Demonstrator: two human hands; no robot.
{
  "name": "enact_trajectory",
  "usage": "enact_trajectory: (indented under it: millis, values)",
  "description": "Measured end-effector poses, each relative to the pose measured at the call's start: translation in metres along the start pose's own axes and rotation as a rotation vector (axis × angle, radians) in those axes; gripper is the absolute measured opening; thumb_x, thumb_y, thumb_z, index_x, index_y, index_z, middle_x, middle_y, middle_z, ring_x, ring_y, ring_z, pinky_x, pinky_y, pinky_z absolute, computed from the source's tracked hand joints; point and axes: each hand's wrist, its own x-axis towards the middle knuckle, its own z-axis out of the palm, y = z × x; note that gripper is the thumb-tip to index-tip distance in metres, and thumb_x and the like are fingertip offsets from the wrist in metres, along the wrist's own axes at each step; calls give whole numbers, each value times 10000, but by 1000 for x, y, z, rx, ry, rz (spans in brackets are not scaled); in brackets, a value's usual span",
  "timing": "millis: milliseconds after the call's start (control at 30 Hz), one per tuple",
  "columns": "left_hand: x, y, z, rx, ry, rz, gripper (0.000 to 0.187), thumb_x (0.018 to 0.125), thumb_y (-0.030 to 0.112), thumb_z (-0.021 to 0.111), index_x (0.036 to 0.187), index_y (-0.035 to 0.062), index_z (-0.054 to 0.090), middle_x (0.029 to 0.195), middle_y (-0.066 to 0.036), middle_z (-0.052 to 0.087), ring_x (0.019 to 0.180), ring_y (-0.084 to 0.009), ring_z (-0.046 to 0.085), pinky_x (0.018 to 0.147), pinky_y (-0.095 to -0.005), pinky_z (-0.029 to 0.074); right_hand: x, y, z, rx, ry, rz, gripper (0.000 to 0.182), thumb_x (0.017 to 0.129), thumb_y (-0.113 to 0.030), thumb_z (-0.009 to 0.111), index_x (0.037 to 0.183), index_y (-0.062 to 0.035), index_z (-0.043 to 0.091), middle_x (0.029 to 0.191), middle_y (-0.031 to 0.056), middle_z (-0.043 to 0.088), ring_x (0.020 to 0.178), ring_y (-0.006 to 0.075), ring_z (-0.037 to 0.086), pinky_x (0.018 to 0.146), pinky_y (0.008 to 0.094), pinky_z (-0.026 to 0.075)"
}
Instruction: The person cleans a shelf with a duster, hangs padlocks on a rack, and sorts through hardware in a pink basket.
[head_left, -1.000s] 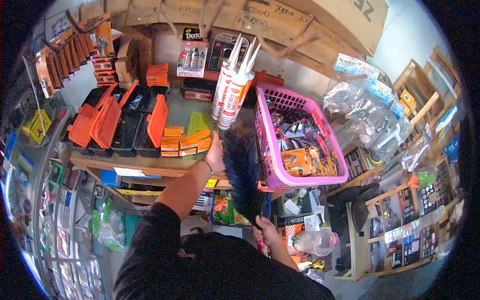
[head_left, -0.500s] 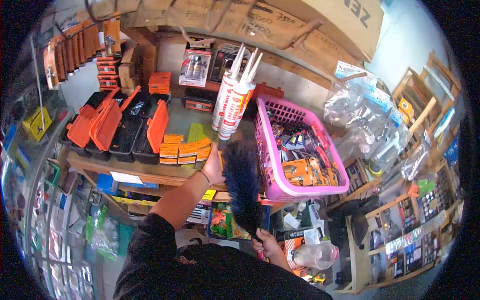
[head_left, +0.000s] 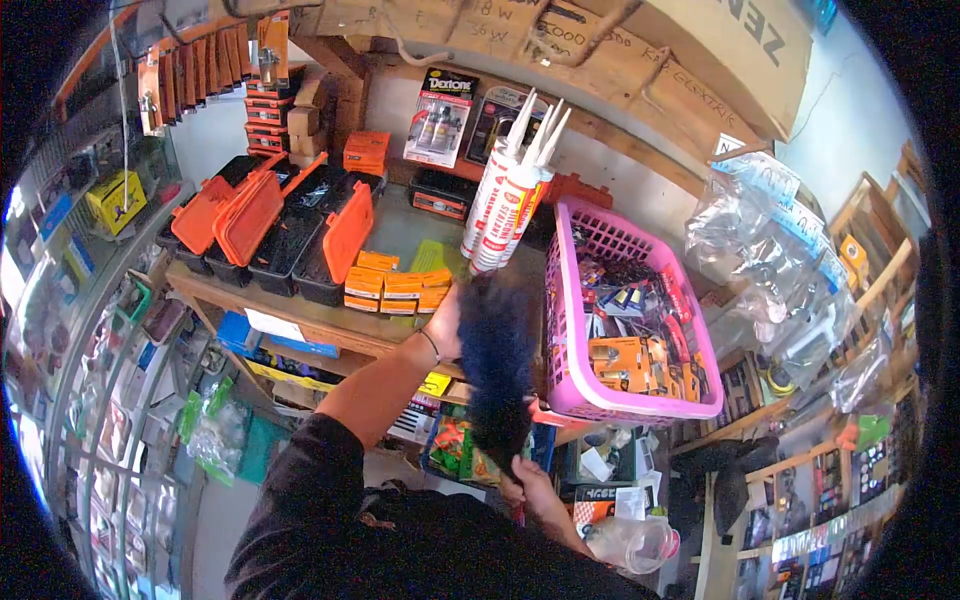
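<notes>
My right hand [head_left: 532,482], low in the middle, is closed round the handle of a dark feather duster [head_left: 492,365]. The bristles rise in front of my left hand [head_left: 445,327] and hide most of its fingers. That hand is at the shelf's front edge, just below several white silicone sealant tubes [head_left: 500,215] with long nozzles. I cannot tell whether it grips anything. Small orange-yellow boxes [head_left: 400,285] are stacked left of the tubes. A pink basket [head_left: 556,345] full of small packaged goods stands right of the duster.
Black cases with orange lids [head_left: 243,222] line the shelf [head_left: 290,330] on the left. A Dextone pack [head_left: 440,120] hangs at the back. Clear plastic bags [head_left: 755,260] hang on the right, and a clear plastic jar [head_left: 630,543] lies below the basket.
The view has shifted, so the shelf and goods appear farther right. My right hand still grips the duster, whose bristles still cover the left hand's fingers.
</notes>
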Motion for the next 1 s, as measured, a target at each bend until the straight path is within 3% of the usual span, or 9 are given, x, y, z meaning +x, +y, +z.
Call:
enact_trajectory:
  millis: [67,133,200,233,567,733,867,933,1000]
  values:
    - [4,-2,-8,-109,-369,10,637,847,582,214,1202,104,441,1160,-112,515,1032,-270,509,895,-444,391,-4,-3,11,-144,127,40,354,905,-351,373,666,-92,404,463,-6,314,366,95,291,364,229,235]
    - [10,-3,-19,-97,-257,46,609,858,556,240,1216,98,420,1160,-86,520,1024,-267,513,887,-444,394,0,0,-7,-161,53,30,354,905,-350,375,672,-87,421,461,-12,313,370,91,300,373,223,237]
    - [24,2,-38,-120,-516,-3,619,859,558,224,1227,97,413,1182,-83,504,1055,-266,488,927,-440,354,2,-3,-13,-53,-35,4,350,904,-350,376,685,-84,438,469,-13,326,377,85,303,386,220,246]
    - [1,1,-4,-82,-228,48,634,856,570,209,1209,97,441,1173,-92,510,1052,-270,489,939,-435,338,4,-3,-14,-50,-42,0,350,904,-350,376,685,-84,438,469,-13,326,377,85,303,386,220,246]
    - [-2,2,6,-125,-170,-58,673,850,588,160,1215,92,434,1181,-107,502,1086,-284,468,972,-451,302,-3,13,12,81,72,-12,354,901,-348,397,837,-22,520,469,-17,338,372,82,304,389,230,265]
    - [-18,6,29,-34,71,-64,683,846,596,155,1212,93,437,1183,-106,501,1090,-286,466,963,-458,312,2,23,13,127,5,-28,347,885,-360,431,835,-27,513,476,-9,345,376,93,312,386,236,257]
    - [-2,3,5,-57,-55,-71,680,847,594,158,1211,94,439,1185,-103,500,1092,-285,466,961,-463,313,1,22,9,111,39,-49,340,882,-357,441,828,-28,511,479,-4,349,373,97,310,385,237,257]
    - [2,2,0,-27,-49,-36,684,845,596,160,1214,92,438,1189,-101,498,1092,-288,466,965,-467,305,0,19,10,92,26,5,301,892,-357,406,723,-108,399,510,3,345,402,95,324,405,233,272]
    - [3,1,-2,-38,-45,-49,677,849,589,160,1217,93,437,1191,-100,497,1093,-286,466,967,-463,304,0,22,9,85,36,0,325,894,-361,404,771,-64,454,494,3,351,389,97,315,398,234,265]
